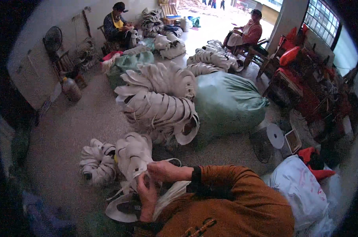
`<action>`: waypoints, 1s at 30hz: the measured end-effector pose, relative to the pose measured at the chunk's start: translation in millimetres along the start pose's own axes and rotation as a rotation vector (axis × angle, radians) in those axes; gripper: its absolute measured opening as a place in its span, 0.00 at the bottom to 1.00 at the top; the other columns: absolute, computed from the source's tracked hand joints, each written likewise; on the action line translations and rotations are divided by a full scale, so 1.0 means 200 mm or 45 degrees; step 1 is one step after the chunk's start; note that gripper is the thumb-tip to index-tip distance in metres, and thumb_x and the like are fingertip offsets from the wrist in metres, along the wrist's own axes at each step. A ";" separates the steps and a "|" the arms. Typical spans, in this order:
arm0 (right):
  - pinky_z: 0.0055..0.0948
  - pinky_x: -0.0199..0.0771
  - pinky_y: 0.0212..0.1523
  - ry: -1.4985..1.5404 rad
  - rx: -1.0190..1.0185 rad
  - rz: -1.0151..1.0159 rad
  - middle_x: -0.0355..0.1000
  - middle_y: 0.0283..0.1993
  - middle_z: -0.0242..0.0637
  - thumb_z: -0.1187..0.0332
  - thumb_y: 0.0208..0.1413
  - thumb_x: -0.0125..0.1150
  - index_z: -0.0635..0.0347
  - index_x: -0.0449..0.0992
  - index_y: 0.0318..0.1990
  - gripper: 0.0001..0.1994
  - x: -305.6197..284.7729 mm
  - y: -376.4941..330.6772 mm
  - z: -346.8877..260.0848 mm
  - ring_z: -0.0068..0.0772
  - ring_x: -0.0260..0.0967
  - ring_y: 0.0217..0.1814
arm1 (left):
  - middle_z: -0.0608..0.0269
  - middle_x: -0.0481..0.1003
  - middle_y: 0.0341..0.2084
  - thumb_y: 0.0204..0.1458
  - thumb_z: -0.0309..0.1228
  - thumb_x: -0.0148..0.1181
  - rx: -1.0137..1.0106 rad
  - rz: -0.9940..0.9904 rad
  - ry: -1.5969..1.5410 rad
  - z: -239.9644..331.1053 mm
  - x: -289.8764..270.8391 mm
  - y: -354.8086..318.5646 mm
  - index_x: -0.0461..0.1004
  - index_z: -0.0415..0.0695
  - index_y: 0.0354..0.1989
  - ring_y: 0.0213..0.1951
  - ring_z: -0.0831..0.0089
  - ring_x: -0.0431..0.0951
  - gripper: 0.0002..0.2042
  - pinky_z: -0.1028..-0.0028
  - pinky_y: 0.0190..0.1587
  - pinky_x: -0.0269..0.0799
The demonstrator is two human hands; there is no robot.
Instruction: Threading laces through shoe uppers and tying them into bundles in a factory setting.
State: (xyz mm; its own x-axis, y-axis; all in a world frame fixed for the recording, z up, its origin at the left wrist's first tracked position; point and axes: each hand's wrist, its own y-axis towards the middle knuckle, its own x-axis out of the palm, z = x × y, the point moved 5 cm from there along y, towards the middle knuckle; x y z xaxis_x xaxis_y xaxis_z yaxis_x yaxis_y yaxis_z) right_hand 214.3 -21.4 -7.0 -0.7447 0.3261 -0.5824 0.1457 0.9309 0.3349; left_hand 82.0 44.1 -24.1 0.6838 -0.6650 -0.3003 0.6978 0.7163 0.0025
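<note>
In front of my chest my two hands meet at a pale grey shoe upper (124, 208). My left hand (148, 196) comes up from below, thumb and forefinger bent together at the pale material. My right hand (169, 172) reaches in from the right with its fingers closed beside the left fingertips; what is between them is too small to make out. Just beyond them a bundle of nested pale uppers (133, 152) leans toward me. A pale strap (174, 160) loops out behind my right hand. To the left lies a smaller ring-shaped bundle (97, 162).
Large bundles of uppers (159, 106) lie ahead beside a green sack (228, 102). A white plastic bag (299, 185) rests at my right, near a fan (268, 138). Two people sit farther off, one at left (117, 25), one at right (252, 31).
</note>
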 end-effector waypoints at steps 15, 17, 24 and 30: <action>0.46 0.69 0.33 -0.289 0.163 0.015 0.66 0.32 0.51 0.68 0.47 0.64 0.62 0.65 0.37 0.15 0.10 -0.04 0.01 0.59 0.68 0.34 | 0.56 0.78 0.31 0.60 0.29 0.51 -0.052 -0.056 0.225 0.09 -0.08 0.00 0.75 0.35 0.42 0.39 0.62 0.78 0.10 0.69 0.44 0.72; 0.43 0.70 0.34 -0.270 0.151 0.037 0.67 0.34 0.49 0.69 0.47 0.64 0.61 0.66 0.39 0.15 0.07 -0.05 -0.02 0.56 0.69 0.35 | 0.56 0.77 0.31 0.60 0.30 0.52 -0.292 -0.232 -0.061 0.08 -0.26 -0.07 0.75 0.36 0.39 0.40 0.62 0.78 0.09 0.68 0.45 0.73; 0.38 0.73 0.38 -0.054 0.199 0.015 0.68 0.38 0.47 0.72 0.51 0.61 0.63 0.68 0.41 0.12 -0.03 0.04 -0.12 0.48 0.72 0.37 | 0.53 0.76 0.35 0.58 0.29 0.53 -0.149 0.159 -1.463 0.14 -0.96 -0.21 0.74 0.40 0.31 0.41 0.61 0.76 0.07 0.57 0.50 0.74; 0.41 0.72 0.36 0.057 0.339 0.132 0.69 0.38 0.47 0.72 0.51 0.62 0.60 0.72 0.38 0.07 -0.06 0.06 -0.04 0.55 0.69 0.35 | 0.58 0.76 0.31 0.56 0.28 0.56 -0.266 -0.203 -0.524 0.03 -0.75 -0.23 0.74 0.38 0.31 0.36 0.69 0.77 0.06 0.70 0.44 0.72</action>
State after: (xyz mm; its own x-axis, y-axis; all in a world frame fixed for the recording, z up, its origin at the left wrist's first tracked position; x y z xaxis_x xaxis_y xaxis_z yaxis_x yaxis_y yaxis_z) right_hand 220.6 -15.0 9.7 -0.7439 0.4196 -0.5201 0.3840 0.9054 0.1811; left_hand -51.6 108.6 27.0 0.6289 -0.7681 0.1204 0.7717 0.5979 -0.2168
